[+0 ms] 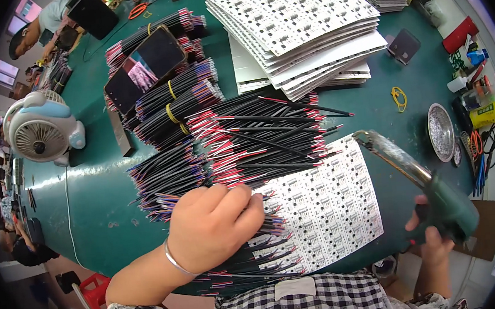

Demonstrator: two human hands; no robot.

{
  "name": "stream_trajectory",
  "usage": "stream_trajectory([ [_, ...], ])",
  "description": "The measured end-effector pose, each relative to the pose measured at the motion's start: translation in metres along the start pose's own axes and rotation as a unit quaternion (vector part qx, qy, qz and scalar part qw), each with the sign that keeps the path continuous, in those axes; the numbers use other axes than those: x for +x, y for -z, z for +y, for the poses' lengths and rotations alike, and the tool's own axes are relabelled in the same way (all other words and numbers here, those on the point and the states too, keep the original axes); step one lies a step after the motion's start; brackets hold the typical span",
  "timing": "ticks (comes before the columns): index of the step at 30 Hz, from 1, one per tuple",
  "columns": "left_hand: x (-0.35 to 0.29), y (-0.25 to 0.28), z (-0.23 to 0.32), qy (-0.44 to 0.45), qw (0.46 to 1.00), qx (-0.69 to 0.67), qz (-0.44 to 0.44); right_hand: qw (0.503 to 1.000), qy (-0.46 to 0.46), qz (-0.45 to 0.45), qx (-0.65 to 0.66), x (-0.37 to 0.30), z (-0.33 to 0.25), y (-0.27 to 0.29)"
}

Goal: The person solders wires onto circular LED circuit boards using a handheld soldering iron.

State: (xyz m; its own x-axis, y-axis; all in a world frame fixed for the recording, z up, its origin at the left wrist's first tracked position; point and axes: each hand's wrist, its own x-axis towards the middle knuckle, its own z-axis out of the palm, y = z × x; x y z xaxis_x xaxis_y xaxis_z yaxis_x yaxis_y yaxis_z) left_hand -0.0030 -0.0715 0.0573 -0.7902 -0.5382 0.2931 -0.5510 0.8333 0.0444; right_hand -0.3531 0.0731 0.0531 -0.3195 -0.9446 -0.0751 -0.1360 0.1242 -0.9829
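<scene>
My left hand (pixel 215 225), a silver bangle on its wrist, is closed with curled fingers beside a pile of short black cables with red and white wire ends (pixel 263 132). What its fingertips grip is hidden. Under and beside it lies a white circuit board sheet (pixel 334 206), with several cables lying along its left side. At the right, my right hand (pixel 434 238) is wrapped round a dark green soldering gun (pixel 452 207). The gun's metal tip points up and left, over the right edge of the sheet.
Behind stands a tall stack of white board sheets (pixel 300 14). Bundled cables (pixel 165 117) and a phone (pixel 146 69) lie at left, near a small fan (pixel 42 128). A metal bowl (pixel 441 131) and yellow bands (pixel 398 99) are at right. Another person (pixel 42 31) sits at far left.
</scene>
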Motion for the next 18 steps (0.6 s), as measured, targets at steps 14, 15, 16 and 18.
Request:
stream_trajectory([
  [14, -0.004, -0.061, 0.005, 0.046, 0.993, -0.102, -0.045, 0.954, -0.039, -0.025, 0.297, 0.025, 0.062, -0.07],
  [15, -0.005, -0.061, 0.009, 0.041, 0.996, -0.072, -0.034, 0.953, -0.055, -0.035, 0.294, 0.026, 0.065, -0.069],
  [16, -0.006, -0.062, 0.012, 0.037, 0.998, -0.042, -0.022, 0.953, -0.07, -0.045, 0.291, 0.026, 0.066, -0.068],
  [18, -0.011, -0.067, 0.014, 0.042, 0.998, -0.044, -0.012, 0.951, -0.061, -0.052, 0.299, 0.024, 0.067, -0.07],
])
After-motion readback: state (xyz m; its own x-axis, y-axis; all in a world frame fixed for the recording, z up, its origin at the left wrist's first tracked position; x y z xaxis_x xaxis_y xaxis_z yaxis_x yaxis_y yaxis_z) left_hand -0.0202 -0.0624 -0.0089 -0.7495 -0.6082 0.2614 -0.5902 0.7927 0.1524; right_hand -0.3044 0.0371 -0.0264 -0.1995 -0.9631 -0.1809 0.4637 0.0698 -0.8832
